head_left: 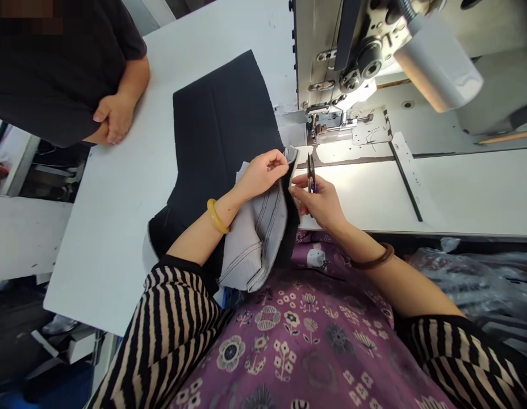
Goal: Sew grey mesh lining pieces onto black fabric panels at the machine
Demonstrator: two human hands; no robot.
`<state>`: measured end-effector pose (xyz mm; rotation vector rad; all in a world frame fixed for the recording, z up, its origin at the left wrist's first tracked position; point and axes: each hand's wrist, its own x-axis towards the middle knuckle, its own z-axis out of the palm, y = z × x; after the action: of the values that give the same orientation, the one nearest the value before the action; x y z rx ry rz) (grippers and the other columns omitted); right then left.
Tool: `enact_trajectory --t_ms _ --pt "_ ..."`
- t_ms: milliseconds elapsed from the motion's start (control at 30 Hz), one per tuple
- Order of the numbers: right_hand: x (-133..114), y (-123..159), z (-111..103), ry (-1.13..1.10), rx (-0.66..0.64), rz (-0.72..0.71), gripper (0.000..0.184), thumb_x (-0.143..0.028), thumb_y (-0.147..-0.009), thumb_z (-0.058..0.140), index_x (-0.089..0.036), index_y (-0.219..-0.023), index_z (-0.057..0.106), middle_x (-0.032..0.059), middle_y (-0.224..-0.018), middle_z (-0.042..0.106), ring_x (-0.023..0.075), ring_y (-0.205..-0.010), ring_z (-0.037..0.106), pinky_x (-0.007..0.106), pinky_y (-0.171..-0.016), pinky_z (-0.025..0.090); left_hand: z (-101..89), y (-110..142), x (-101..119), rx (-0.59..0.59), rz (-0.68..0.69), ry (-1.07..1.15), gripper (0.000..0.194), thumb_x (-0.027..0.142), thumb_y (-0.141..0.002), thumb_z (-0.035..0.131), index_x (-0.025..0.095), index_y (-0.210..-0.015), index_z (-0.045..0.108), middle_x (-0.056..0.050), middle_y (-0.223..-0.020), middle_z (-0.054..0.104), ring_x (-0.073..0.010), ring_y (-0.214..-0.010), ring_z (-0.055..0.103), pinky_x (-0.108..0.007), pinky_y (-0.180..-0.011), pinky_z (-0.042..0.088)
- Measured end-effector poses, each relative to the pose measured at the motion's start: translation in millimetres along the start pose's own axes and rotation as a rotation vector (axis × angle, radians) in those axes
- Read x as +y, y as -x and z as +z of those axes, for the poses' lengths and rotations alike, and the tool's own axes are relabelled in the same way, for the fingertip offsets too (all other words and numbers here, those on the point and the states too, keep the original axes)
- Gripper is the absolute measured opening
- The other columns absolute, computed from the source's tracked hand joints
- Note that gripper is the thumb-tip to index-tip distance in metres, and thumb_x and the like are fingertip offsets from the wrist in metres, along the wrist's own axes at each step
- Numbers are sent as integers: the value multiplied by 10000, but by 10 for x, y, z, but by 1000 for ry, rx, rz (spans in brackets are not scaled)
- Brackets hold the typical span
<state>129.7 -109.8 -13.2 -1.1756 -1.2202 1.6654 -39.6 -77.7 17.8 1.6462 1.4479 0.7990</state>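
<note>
My left hand point(263, 173) pinches the folded edge of a dark denim piece point(225, 130), whose pale grey underside point(255, 238) with stitched seams hangs over the table edge toward my lap. My right hand point(321, 199) is closed round small thread snips point(310, 170), their blades pointing up right beside the fabric edge that the left hand holds. Both hands sit just in front of the sewing machine's needle area point(327, 122).
An industrial sewing machine point(374, 51) stands at the back right on the white table point(118, 187). Another person in a dark shirt stands at the far left, one hand point(114, 116) resting at the table's edge. Clear plastic wrap point(472, 278) lies at my right.
</note>
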Motion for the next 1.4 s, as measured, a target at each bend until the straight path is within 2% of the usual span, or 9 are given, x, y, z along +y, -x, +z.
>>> enact_trajectory --t_ms 100,267,500,767,867,1067,1200,1300,1400 --pt "10 -37 77 -17 -2 -23 273 -374 -666 698 -200 -818 552 -45 -761 579 30 -397 427 210 -361 360 -18 50 33 -27 -25 28 194 214 -692 718 180 -732 531 56 -648 515 -64 -555 440 -199 -544 378" --pt "-33 -68 49 10 3 2 207 -341 -702 678 -194 -783 557 -43 -702 570 42 -396 425 213 -353 319 -2 101 15 29 -124 161 128 148 -684 686 159 -747 575 41 -687 576 -54 -587 491 -191 -590 408" --pt "-78 -135 44 81 -3 8 185 -321 -756 630 -199 -689 507 -56 -591 532 49 -379 422 210 -387 339 36 130 -58 49 -126 235 144 199 -676 702 162 -756 588 40 -694 597 -65 -616 540 -203 -622 443" --pt "-81 -166 3 188 -19 -21 135 -272 -735 558 -195 -640 502 -38 -634 557 58 -394 440 222 -415 336 51 145 -116 57 -133 285 197 244 -664 761 165 -759 606 37 -684 611 -70 -617 554 -203 -617 445" --pt "-128 -143 17 354 13 -36 163 -308 -757 560 -206 -653 487 -30 -612 539 90 -453 473 235 -465 345 65 148 -110 70 -128 291 188 217 -665 766 162 -758 611 35 -690 620 -67 -617 553 -200 -617 444" --pt "-208 -155 16 848 96 -196 169 -221 -757 526 -212 -625 421 5 -595 524 153 -628 524 270 -591 321 80 157 -110 46 -102 254 240 294 -676 786 162 -742 597 32 -686 612 -72 -608 543 -208 -605 439" --pt "-200 -186 -107 637 136 -138 139 -173 -758 533 -201 -653 446 -19 -617 532 99 -514 490 244 -546 345 79 173 -105 69 -100 349 255 278 -638 802 154 -756 613 46 -666 601 -53 -585 524 -187 -586 421" --pt "-177 -179 -167 323 40 -53 147 -186 -803 525 -192 -670 463 -22 -669 584 50 -405 434 220 -447 325 80 180 -83 78 -108 405 259 262 -602 811 143 -737 625 48 -651 603 -42 -576 517 -170 -570 405" --pt "-145 -171 -150 124 4 -57 186 -254 -825 588 -196 -698 464 -31 -681 591 30 -378 396 206 -384 282 81 178 -75 90 -118 437 259 254 -574 815 140 -719 634 49 -635 603 -40 -570 517 -164 -558 399"
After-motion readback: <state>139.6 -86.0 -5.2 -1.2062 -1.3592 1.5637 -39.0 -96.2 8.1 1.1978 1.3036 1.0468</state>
